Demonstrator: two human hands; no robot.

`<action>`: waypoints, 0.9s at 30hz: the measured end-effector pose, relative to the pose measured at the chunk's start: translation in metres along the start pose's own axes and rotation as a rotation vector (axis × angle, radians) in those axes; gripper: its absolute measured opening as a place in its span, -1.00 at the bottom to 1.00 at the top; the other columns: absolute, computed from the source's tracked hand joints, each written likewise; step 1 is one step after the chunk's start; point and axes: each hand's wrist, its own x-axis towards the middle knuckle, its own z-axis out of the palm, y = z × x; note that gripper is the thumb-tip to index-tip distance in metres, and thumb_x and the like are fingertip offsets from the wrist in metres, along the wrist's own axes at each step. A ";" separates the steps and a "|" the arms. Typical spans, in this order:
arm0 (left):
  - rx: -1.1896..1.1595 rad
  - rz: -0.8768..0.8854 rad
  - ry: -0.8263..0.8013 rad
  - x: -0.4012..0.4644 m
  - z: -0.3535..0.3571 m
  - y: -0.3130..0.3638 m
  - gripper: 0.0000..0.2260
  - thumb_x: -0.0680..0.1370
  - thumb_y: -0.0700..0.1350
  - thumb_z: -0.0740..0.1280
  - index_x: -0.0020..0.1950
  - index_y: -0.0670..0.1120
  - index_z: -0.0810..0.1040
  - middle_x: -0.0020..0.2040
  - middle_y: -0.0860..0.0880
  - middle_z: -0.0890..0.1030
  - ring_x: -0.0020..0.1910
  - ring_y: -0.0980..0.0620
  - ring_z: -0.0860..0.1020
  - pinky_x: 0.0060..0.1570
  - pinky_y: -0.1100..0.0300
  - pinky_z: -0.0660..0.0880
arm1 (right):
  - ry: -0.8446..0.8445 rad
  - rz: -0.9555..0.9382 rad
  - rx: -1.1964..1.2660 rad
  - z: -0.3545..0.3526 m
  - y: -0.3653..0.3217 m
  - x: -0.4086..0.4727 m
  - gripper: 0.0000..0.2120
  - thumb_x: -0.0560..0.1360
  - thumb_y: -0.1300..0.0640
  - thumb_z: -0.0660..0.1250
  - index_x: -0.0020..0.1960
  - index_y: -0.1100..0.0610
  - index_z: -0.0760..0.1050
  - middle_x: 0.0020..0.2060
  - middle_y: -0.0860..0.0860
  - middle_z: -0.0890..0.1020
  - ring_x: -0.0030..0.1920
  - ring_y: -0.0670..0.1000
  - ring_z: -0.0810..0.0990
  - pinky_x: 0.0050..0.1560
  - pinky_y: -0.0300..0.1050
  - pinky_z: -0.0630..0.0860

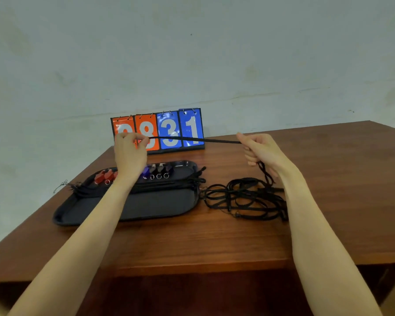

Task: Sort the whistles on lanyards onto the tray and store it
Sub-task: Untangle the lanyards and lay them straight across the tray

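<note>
**Lanyard held taut above the tray, running left to right**

Far left: loose cord ends [63,186] trail off the tray's left rim onto the table [192,242].

Tray [155,207], black, lies lengthwise across the table. Red whistles [104,176] sit at its back left, purple whistles [156,171] at back centre, their cords laid along the tray's length. Front half of the tray bare.

Left hand [130,149] raised above the tray's back edge, thumb and fingertips pinched on one end of a black lanyard [192,139]. Whether a whistle hangs at this end: cannot tell, hand covers it.

The lanyard runs near level from that pinch rightward, in front of the scoreboard [157,131], long axis roughly parallel to the tray.

Right hand [260,151] fingers curled round the other end; slack drops from it into the tangled pile of lanyards [244,197] on the table, just right of the tray.

Judgement: left hand is nearer the tray. Lowering the cord should lay it along the others; the tangle may drag.
</note>
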 end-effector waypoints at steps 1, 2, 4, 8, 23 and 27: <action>-0.015 -0.043 0.007 0.001 -0.006 -0.009 -0.87 0.58 -0.11 0.30 0.03 -0.11 0.60 0.17 -0.10 0.54 0.20 -0.03 0.49 0.17 0.14 0.39 | -0.018 0.009 -0.021 0.002 0.001 0.000 -0.53 0.58 -0.03 0.26 -0.45 0.06 0.22 -0.57 -0.05 0.18 -0.54 -0.04 0.14 -0.49 -0.22 0.24; -0.036 -0.089 0.016 0.000 -0.013 -0.017 -0.86 0.58 -0.11 0.29 0.06 -0.11 0.59 0.13 -0.09 0.57 0.15 -0.02 0.52 0.14 0.12 0.42 | -0.038 0.020 -0.043 0.004 0.001 0.001 -0.55 0.57 -0.03 0.26 -0.44 0.07 0.25 -0.57 -0.05 0.19 -0.54 -0.04 0.15 -0.48 -0.23 0.25; -0.058 -0.159 0.049 -0.005 -0.029 -0.032 -0.83 0.60 -0.14 0.27 0.12 -0.16 0.57 0.07 -0.07 0.59 0.07 0.03 0.52 0.06 0.17 0.45 | -0.098 0.042 -0.092 0.012 0.002 0.001 -0.60 0.58 -0.03 0.26 -0.38 0.11 0.35 -0.56 -0.04 0.21 -0.53 -0.04 0.17 -0.46 -0.22 0.26; -0.007 -0.250 0.172 -0.011 -0.066 -0.071 -0.79 0.60 -0.17 0.26 0.16 -0.21 0.58 0.08 -0.12 0.61 0.07 -0.03 0.55 -0.01 0.20 0.44 | -0.243 0.045 -0.243 0.041 0.004 0.002 -0.68 0.59 0.02 0.24 -0.23 0.17 0.57 -0.54 -0.04 0.27 -0.50 -0.05 0.25 -0.40 -0.25 0.36; 0.097 -0.369 0.358 -0.008 -0.115 -0.146 -0.82 0.57 -0.24 0.27 0.14 -0.22 0.57 0.06 -0.19 0.64 0.07 -0.18 0.57 0.02 0.05 0.45 | -0.202 0.129 -0.473 0.143 0.002 0.024 -0.94 0.58 0.23 0.25 -0.07 0.18 0.45 -0.31 0.10 0.68 -0.46 0.00 0.64 -0.40 -0.20 0.57; 0.136 -0.419 0.352 -0.009 -0.116 -0.155 -0.85 0.56 -0.20 0.31 0.08 -0.21 0.58 0.02 -0.16 0.63 0.02 -0.17 0.58 -0.06 0.06 0.46 | -0.052 0.064 -0.628 0.143 0.021 0.019 -0.87 0.54 0.18 0.34 -0.19 0.14 0.53 -0.41 0.01 0.66 -0.57 -0.16 0.55 -0.45 -0.28 0.46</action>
